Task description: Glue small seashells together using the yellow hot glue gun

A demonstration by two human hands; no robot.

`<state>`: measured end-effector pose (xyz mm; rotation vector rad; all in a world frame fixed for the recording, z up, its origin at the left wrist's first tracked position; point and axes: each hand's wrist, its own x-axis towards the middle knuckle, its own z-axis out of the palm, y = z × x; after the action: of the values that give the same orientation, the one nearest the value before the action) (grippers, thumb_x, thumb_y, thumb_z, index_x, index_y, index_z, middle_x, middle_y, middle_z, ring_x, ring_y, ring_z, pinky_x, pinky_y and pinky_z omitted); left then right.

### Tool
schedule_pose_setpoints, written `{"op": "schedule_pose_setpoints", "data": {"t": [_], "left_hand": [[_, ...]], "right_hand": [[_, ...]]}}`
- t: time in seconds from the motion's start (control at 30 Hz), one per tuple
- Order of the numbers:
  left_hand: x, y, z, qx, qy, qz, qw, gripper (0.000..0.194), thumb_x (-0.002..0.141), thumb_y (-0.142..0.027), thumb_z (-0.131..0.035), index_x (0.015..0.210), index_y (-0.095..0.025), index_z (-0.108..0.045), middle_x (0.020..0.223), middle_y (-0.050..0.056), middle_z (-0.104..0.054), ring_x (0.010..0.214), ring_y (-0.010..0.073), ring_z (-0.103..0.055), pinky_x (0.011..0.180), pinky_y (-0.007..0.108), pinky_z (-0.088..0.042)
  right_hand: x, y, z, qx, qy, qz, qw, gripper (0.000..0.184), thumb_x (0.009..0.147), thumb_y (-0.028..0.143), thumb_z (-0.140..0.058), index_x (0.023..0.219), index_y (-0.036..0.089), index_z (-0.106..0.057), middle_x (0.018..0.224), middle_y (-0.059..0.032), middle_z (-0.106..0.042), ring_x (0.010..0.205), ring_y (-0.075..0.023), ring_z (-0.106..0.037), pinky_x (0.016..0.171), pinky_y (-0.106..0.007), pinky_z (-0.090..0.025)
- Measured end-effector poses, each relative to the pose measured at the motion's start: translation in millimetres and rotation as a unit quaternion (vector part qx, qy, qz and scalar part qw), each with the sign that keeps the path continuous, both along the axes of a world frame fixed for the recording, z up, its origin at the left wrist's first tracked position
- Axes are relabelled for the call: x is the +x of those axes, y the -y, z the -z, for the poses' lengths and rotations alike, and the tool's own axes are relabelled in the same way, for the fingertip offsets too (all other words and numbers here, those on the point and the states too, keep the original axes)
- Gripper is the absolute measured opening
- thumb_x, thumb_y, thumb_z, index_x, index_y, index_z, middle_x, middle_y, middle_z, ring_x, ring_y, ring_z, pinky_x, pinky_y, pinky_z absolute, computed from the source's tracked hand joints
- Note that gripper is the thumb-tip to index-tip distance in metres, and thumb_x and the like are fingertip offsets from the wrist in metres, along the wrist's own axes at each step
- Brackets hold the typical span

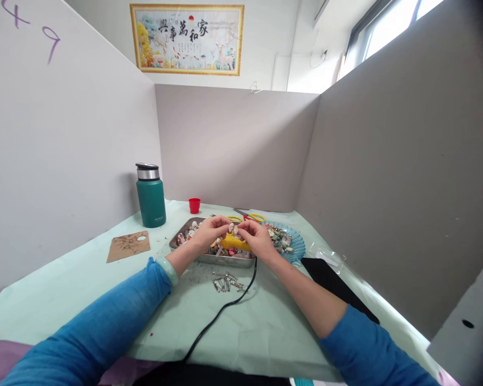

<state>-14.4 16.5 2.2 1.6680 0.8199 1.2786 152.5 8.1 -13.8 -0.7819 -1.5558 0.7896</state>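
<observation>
My left hand (211, 231) and my right hand (256, 236) meet over a metal tray (176, 241) of small shells and beads. Both hands are closed in a pinch around a small pale shell piece (233, 229) held between their fingertips. Just under the hands lies a yellow glue gun (235, 244) on the tray's near side, and its black cord (221, 313) runs toward me across the table. A small heap of metal clips (226, 282) lies on the cloth in front of the tray.
A green flask (150, 195) stands at the back left, with a red cup (194, 205) beside it. Yellow-handled scissors (247, 216) lie behind the tray. A blue glass plate (297, 245) of shells sits to the right, a brown card (129, 246) to the left. Grey partitions wall in the table.
</observation>
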Motion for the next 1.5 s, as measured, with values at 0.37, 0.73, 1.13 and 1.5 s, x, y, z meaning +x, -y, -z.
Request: {"op": "schedule_pose_setpoints", "data": {"t": [0.37,0.73,1.13,1.5], "left_hand": [[0.2,4.8,-3.4,-0.006,-0.012,-0.009,1.000,0.024,0.064,-0.035,-0.072,0.074,-0.015,-0.063,0.065,-0.001,-0.057,0.056,0.0089,-0.048,0.055,0.024,-0.039],[-0.4,4.2,-3.0,-0.009,-0.013,-0.002,1.000,0.028,0.061,-0.034,-0.074,0.078,-0.015,-0.064,0.068,0.000,-0.059,0.057,0.0094,-0.050,0.058,0.024,-0.041],[-0.5,9.0,-6.4,-0.005,-0.009,0.044,0.999,0.035,0.067,-0.038,-0.071,0.092,-0.015,-0.062,0.071,0.001,-0.059,0.059,0.0091,-0.051,0.058,0.024,-0.042],[2.5,13.9,-9.2,-0.009,-0.002,0.054,0.998,0.030,0.063,-0.032,-0.074,0.083,-0.014,-0.060,0.072,0.000,-0.059,0.057,0.0076,-0.051,0.056,0.022,-0.041]], "right_hand": [[0.7,5.9,-5.1,0.015,0.022,0.005,1.000,0.022,0.072,0.041,-0.060,0.071,0.019,-0.057,0.060,0.0011,-0.057,0.054,-0.0123,-0.052,0.055,-0.025,-0.042],[2.5,-4.3,4.8,0.040,0.046,0.029,0.998,0.020,0.075,0.036,-0.059,0.077,0.017,-0.061,0.064,-0.0003,-0.058,0.057,-0.0123,-0.052,0.055,-0.024,-0.041],[0.2,3.8,4.0,0.119,0.107,0.112,0.981,0.011,0.079,0.028,-0.054,0.077,0.020,-0.060,0.070,-0.0021,-0.062,0.061,-0.0153,-0.055,0.058,-0.027,-0.042],[-2.0,7.2,3.6,0.145,0.128,0.125,0.973,0.008,0.080,0.027,-0.053,0.080,0.021,-0.057,0.072,-0.0022,-0.061,0.063,-0.0157,-0.054,0.060,-0.027,-0.042]]}}
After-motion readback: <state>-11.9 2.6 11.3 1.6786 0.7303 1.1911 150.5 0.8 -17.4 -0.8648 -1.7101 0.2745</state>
